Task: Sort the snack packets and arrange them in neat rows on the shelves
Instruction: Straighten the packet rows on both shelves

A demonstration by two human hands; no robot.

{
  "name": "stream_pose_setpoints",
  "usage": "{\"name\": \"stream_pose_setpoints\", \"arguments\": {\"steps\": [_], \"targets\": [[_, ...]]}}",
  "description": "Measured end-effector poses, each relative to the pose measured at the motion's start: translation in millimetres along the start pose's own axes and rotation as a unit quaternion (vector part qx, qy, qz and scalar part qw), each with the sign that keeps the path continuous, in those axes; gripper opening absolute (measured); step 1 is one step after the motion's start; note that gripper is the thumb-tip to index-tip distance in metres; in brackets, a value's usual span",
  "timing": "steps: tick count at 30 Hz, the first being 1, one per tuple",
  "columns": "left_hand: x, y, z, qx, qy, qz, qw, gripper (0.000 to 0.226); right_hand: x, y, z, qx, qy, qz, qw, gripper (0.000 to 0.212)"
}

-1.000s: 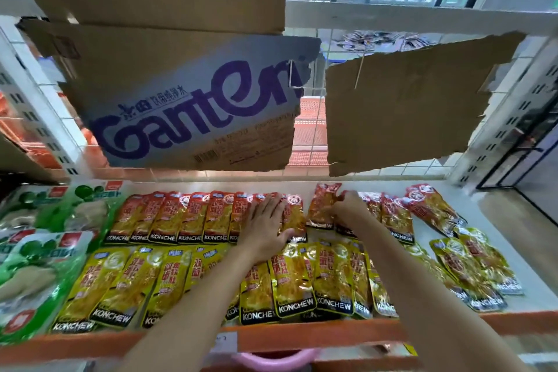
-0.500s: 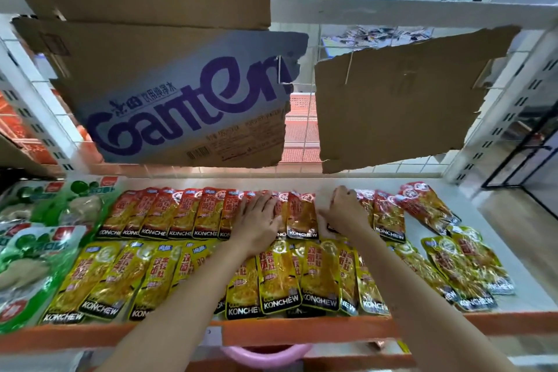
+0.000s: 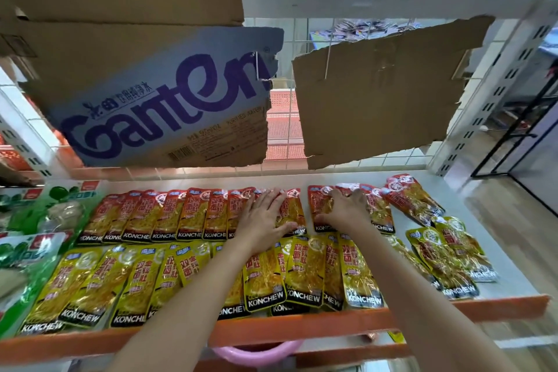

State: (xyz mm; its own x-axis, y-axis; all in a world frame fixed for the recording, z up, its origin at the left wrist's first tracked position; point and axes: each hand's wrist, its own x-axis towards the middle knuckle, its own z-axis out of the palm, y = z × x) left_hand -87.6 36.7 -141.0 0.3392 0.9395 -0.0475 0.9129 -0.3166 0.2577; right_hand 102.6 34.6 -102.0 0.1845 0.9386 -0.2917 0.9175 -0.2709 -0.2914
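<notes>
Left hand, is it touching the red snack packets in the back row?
Touching. The head view shows the left hand lying flat, fingers straight, on the red packets.

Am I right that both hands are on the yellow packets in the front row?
Not quite. The head view shows the left hand and right hand on the red packets in the back row; the yellow packets lie in front.

The white shelf board (image 3: 495, 254) with an orange front lip carried a back row of red foil snack packets (image 3: 193, 214) and a front row of yellow foil snack packets (image 3: 305, 275), overlapping sideways. More yellow packets (image 3: 447, 257) lay loose at the right end; green plastic pouches (image 3: 33, 254), blurred, lay at the left
</notes>
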Motion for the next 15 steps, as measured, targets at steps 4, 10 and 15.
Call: {"name": "stream_pose_setpoints", "arguments": {"steps": [4,10,15], "targets": [[-0.3,1.0,1.6,0.008,0.001,-0.003,1.0,0.073,0.7,-6.2,7.2,0.033,0.033,0.023,0.999,0.089],[-2.2,1.5,1.0,0.005,0.003,-0.004,1.0,0.073,6.3,-0.9,-2.6,0.252,0.015,0.022,0.967,0.027],[-1.5,0.6,1.5,0.014,0.011,-0.002,1.0,0.073,0.1,-9.6,-14.8,0.444,0.004,-0.02,0.896,0.016]]}}
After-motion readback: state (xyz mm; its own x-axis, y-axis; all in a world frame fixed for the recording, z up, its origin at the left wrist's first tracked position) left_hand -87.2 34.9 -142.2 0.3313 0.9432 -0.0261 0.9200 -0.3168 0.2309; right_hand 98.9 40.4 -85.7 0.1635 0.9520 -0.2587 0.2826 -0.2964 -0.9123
